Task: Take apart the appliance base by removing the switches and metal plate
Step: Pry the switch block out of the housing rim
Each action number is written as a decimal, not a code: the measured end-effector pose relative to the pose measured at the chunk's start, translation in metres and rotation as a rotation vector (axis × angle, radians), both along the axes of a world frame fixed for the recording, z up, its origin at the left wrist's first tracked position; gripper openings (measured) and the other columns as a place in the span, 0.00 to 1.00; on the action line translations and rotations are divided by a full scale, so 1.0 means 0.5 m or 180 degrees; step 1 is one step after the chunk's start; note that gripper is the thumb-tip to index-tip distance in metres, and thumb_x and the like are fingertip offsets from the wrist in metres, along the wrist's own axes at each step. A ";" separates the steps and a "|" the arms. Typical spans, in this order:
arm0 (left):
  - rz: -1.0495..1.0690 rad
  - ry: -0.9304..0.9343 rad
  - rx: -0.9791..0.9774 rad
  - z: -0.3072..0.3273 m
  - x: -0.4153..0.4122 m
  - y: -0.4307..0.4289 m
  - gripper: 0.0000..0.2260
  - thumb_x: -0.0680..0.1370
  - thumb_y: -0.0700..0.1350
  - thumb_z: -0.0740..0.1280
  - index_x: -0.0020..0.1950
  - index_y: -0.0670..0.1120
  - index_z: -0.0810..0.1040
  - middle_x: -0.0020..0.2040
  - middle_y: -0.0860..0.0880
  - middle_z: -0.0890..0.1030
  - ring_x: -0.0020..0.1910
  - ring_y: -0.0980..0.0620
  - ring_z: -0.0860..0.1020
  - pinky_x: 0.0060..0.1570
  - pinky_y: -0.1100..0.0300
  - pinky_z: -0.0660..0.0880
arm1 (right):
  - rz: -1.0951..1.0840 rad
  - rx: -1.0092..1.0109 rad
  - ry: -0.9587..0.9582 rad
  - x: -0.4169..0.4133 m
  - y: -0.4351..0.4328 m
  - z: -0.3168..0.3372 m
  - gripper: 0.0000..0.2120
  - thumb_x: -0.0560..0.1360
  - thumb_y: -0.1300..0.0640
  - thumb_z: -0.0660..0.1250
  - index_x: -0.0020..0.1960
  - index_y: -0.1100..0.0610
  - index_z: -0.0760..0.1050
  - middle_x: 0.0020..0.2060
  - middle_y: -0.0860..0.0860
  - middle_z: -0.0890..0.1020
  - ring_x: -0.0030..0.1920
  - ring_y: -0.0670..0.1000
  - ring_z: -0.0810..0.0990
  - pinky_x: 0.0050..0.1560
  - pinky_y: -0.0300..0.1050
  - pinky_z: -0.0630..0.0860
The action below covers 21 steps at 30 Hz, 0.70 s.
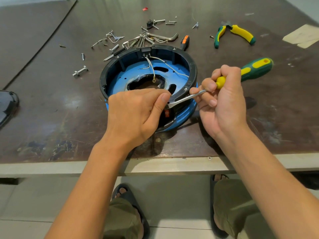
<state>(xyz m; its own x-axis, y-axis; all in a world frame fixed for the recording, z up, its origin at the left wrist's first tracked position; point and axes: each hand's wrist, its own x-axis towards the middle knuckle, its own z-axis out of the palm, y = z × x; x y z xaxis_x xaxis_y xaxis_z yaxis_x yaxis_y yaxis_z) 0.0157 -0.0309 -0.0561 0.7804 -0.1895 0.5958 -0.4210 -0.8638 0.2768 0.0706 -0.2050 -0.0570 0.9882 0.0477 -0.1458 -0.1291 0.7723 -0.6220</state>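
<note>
Seemingly to steady it for prying, the left hand (136,112) curls its fingers (148,92) over the near rim of the appliance base (193,69) on the desk (51,104), while the right hand (224,99) grips a screwdriver (257,67) wedged beside the red switch (166,113).

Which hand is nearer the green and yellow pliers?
Right. The right hand, gripping the screwdriver, is on the near side of the pliers; the left hand is farther, holding the base rim.
</note>
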 end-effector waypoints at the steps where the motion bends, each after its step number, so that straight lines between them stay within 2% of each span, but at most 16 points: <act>1: 0.0008 0.0053 -0.0042 0.001 0.000 0.001 0.21 0.85 0.52 0.54 0.48 0.46 0.85 0.36 0.50 0.83 0.38 0.49 0.82 0.34 0.44 0.75 | -0.0014 0.0009 -0.0049 -0.003 -0.001 0.000 0.17 0.81 0.57 0.58 0.34 0.54 0.70 0.24 0.48 0.68 0.20 0.46 0.57 0.37 0.42 0.78; 6: 0.0135 0.0120 0.0138 0.007 -0.004 -0.003 0.22 0.85 0.54 0.53 0.49 0.48 0.85 0.37 0.52 0.84 0.38 0.50 0.82 0.33 0.45 0.74 | -0.0112 -0.0045 -0.0427 -0.007 -0.019 0.001 0.16 0.81 0.57 0.58 0.34 0.55 0.71 0.24 0.49 0.68 0.21 0.47 0.57 0.37 0.44 0.77; 12: 0.0210 0.0155 0.0186 0.011 -0.004 -0.007 0.22 0.84 0.54 0.52 0.49 0.51 0.85 0.38 0.53 0.83 0.39 0.50 0.82 0.34 0.46 0.74 | -0.0404 -0.0518 -0.1096 -0.020 -0.021 0.000 0.13 0.80 0.60 0.55 0.37 0.56 0.70 0.24 0.51 0.67 0.22 0.50 0.58 0.35 0.46 0.76; 16: 0.0197 0.0065 0.0219 0.010 -0.005 -0.008 0.20 0.84 0.53 0.53 0.49 0.51 0.85 0.39 0.54 0.84 0.39 0.51 0.82 0.33 0.47 0.74 | -0.0505 -0.0478 -0.1120 -0.026 -0.015 0.000 0.16 0.82 0.61 0.53 0.37 0.57 0.68 0.24 0.51 0.66 0.22 0.50 0.58 0.36 0.48 0.76; 21: 0.0193 0.0014 0.0204 0.011 -0.002 -0.011 0.18 0.84 0.51 0.56 0.49 0.51 0.85 0.38 0.54 0.84 0.38 0.51 0.83 0.31 0.47 0.74 | -0.0502 -0.0517 -0.0930 -0.023 -0.012 0.007 0.15 0.80 0.59 0.57 0.34 0.56 0.69 0.24 0.52 0.66 0.22 0.50 0.61 0.33 0.45 0.74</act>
<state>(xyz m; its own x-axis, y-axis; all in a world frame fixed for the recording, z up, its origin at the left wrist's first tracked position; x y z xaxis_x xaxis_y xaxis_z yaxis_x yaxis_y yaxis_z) 0.0147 -0.0361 -0.0506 0.7943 -0.1793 0.5804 -0.3661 -0.9037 0.2219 0.0591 -0.2111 -0.0535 0.9826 -0.1092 0.1503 0.1848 0.6568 -0.7311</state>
